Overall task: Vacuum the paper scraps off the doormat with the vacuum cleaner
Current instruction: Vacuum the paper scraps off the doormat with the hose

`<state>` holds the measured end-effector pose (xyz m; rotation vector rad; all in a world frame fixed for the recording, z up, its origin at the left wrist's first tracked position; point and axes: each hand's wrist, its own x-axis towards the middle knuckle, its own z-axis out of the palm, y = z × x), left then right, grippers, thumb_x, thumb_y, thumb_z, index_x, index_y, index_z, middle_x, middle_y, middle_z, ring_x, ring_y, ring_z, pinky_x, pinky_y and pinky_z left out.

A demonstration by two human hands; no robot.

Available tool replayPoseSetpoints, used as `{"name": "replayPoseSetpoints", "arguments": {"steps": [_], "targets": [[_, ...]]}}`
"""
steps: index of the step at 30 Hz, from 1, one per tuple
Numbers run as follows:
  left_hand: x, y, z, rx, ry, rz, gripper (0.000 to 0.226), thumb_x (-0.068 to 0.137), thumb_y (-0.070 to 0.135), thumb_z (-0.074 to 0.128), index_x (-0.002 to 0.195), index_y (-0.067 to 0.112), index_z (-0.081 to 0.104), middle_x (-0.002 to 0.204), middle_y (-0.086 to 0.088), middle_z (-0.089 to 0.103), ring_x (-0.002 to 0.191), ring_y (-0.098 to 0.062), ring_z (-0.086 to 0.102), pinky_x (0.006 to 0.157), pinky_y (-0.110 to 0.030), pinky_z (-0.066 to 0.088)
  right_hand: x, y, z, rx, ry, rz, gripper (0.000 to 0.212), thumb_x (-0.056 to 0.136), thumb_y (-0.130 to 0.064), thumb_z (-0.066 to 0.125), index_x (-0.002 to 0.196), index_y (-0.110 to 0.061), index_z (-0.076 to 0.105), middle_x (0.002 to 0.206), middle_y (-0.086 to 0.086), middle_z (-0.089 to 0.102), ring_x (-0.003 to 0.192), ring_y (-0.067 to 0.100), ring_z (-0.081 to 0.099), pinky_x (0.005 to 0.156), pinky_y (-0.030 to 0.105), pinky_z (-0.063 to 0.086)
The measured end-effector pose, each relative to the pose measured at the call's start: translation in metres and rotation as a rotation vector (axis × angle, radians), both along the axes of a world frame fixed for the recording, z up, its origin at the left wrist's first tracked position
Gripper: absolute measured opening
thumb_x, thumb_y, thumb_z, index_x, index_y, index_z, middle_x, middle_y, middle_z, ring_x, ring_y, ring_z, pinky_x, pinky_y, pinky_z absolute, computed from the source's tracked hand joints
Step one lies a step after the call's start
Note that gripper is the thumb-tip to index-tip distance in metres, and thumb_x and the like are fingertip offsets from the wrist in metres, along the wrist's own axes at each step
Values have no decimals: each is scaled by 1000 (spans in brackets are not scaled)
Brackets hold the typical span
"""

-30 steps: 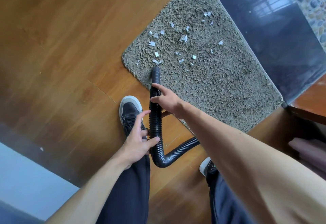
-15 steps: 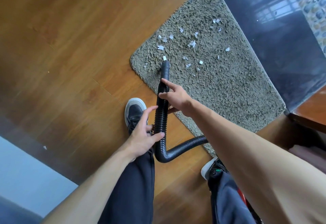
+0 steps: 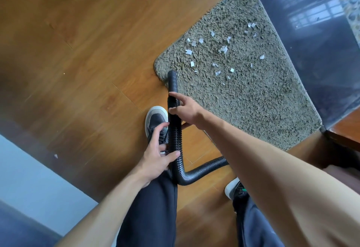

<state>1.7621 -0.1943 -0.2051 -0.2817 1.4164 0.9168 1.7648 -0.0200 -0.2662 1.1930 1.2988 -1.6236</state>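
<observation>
A shaggy grey-green doormat point(image 3: 253, 98) lies on the wooden floor at the upper right. Several white paper scraps point(image 3: 223, 49) are scattered over its far half. A black ribbed vacuum hose point(image 3: 174, 135) runs up from a bend near my legs. Its smooth nozzle tip point(image 3: 172, 80) rests at the mat's near-left corner, short of the scraps. My right hand point(image 3: 185, 110) grips the hose just below the nozzle. My left hand point(image 3: 158, 154) holds the hose lower down, above the bend. The vacuum cleaner body is hidden.
My left shoe point(image 3: 155, 120) stands on the wooden floor point(image 3: 78, 52) just left of the hose; my right shoe point(image 3: 233, 188) is behind my right arm. A dark glass door point(image 3: 321, 42) borders the mat's far side. One paper scrap point(image 3: 56, 156) lies on the floor at left.
The nozzle has slid back left from among the near scraps to the mat's corner. A couple of scraps near the corner are gone. Both hands keep their grip on the hose.
</observation>
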Motion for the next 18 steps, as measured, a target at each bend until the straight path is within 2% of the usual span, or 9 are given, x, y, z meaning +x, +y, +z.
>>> {"name": "replayPoseSetpoints", "arguments": {"steps": [8, 13, 18], "targets": [[-10, 6, -3, -4, 8, -8, 78, 89, 0, 69, 128, 59, 38, 107, -24, 70, 87, -29, 66, 72, -45, 55, -8, 5, -2, 34, -1, 5, 66, 90, -11, 58, 146, -37, 38, 122, 15, 62, 92, 31, 71, 68, 56, 60], [-9, 23, -4, 57, 15, -69, 81, 88, -4, 69, 124, 61, 40, 104, -29, 67, 75, -22, 65, 66, -28, 55, 12, 19, -2, 90, -10, -103, 65, 90, -10, 57, 147, -35, 37, 121, 16, 61, 90, 30, 71, 65, 55, 61], [0, 35, -7, 56, 16, -139, 82, 88, -6, 68, 132, 56, 38, 102, -29, 68, 75, -23, 65, 75, -36, 60, 34, 30, 0, 124, -3, -150, 65, 93, -11, 57, 149, -33, 33, 124, 16, 59, 96, 31, 69, 68, 56, 60]]}}
